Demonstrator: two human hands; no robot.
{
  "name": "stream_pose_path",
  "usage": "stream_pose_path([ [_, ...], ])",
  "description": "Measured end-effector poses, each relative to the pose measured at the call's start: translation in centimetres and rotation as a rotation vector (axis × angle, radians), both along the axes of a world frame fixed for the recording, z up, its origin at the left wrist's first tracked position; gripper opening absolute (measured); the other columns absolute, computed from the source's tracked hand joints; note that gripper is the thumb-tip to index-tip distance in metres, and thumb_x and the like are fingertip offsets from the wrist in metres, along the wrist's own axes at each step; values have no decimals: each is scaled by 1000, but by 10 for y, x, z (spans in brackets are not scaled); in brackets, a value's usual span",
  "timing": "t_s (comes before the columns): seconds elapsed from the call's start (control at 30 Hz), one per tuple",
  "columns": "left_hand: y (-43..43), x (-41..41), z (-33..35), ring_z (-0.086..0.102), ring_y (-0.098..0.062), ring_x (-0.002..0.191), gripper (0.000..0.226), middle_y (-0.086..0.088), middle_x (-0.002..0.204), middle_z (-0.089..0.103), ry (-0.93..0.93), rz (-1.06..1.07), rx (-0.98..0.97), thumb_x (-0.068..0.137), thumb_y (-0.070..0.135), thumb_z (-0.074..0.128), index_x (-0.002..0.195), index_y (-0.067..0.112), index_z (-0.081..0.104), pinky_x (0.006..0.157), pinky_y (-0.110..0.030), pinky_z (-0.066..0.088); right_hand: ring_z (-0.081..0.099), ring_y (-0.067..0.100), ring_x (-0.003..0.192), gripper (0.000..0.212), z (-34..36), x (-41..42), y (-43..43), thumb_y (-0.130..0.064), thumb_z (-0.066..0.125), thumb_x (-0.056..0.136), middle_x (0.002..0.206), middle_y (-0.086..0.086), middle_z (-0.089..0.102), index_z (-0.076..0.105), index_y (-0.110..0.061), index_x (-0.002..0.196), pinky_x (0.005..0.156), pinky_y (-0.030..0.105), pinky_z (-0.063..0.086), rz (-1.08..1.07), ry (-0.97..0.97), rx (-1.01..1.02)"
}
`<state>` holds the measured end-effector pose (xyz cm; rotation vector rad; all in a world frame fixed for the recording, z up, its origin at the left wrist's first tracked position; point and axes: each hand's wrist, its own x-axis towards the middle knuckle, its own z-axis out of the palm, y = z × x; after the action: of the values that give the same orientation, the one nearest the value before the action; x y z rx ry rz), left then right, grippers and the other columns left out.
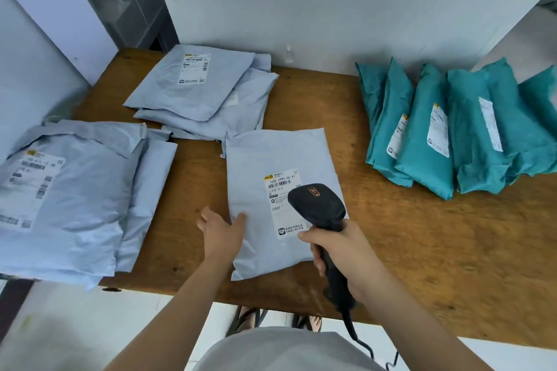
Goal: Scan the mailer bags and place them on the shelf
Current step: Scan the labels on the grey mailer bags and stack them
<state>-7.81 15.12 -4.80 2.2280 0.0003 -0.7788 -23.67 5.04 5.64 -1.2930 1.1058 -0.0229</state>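
head view: one pale grey plastic mailer bag [259, 166] lies flat on the brown wooden table [376, 235] near the front edge, white printed shipping label [283, 187] face up.
right hand [340, 253]: fingers clamped round the grip of the black handheld barcode scanner [316, 205]; scanner head sits just over the label.
left hand [221, 230]: fingers straight and spread, thumb on the bag's left edge, the rest on the table beside it.
progress: scan step in hand; this bag not yet placed.
done: probably the teal plastic mailer bags [470, 135], leaning in a neat row at right. That is a judgement only.
left to do: back pile of grey mailer bags [196, 84] and left pile of grey mailer bags [75, 190] look unprocessed.
count teal: six, the last cut by the frame edge.
count grey: one under the scanner; back pile at least three; left pile at least two. Overlap hides the rest, so this isn't firm.
count scanner: one.
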Motion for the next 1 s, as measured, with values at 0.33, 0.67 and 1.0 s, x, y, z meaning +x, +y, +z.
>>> stream_pose_path([
  [0.33, 10, -1, -9, 48, -29, 122, 62, -10, 141, 40, 77, -19, -13, 90, 36, 56, 141, 13, 28, 98, -41, 45, 41, 17, 38, 29, -4, 7, 10, -16, 68, 82, 54, 17, 51, 60, 7, 66, 52, 27, 40, 17, 17, 40],
  [0.67, -6, 1, -16, 51, -20, 92, 68, -6, 112, 57, 134, -21, -29, 76, 52, 69, 120, 5, 48, 80, -31, 44, 42, 18, 39, 27, 0, 4, 14, -15, 68, 81, 56, 16, 51, 63, 10, 74, 50, 27, 40, -5, 18, 47],
  [1.0, -8, 11, -16, 57, -19, 80, 34, 2, 85, 58, 226, 23, -166, 78, 35, 75, 87, 12, 52, 60, -25, 44, 41, 19, 39, 27, 5, 10, 17, -13, 67, 81, 47, 9, 50, 56, -5, 58, 47, 26, 40, 11, 27, 61],
])
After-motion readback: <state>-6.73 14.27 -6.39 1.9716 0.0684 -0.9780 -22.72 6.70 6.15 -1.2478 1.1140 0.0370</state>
